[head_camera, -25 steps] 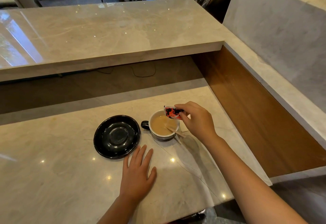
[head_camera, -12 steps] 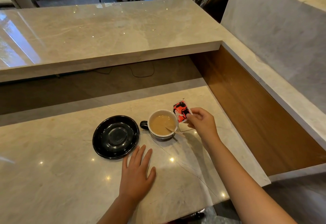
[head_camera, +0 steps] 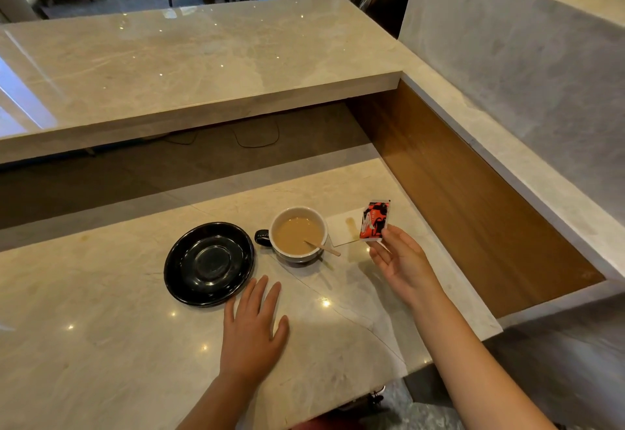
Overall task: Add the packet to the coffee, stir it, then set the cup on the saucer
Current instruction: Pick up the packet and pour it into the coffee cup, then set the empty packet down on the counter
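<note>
A white cup [head_camera: 299,234] of light brown coffee stands on the marble counter [head_camera: 101,345], its dark handle pointing left. A wooden stirrer [head_camera: 323,249] leans in the cup, its end over the right rim. To the left of the cup lies a black saucer [head_camera: 209,263] with nothing on it. My right hand [head_camera: 400,260] holds a red and black packet [head_camera: 374,220] upright by its lower edge, to the right of the cup. My left hand [head_camera: 252,329] rests flat on the counter, fingers spread, just below the saucer and cup.
A small white napkin [head_camera: 343,229] lies right of the cup. A raised marble bar top [head_camera: 189,60] runs across behind the counter. A wooden panel [head_camera: 473,199] and marble ledge close off the right side. Chairs stand in the far background.
My right hand has carried the packet from above the cup's rim off to the right and turned it upright. The left hand, cup and saucer have stayed put.
</note>
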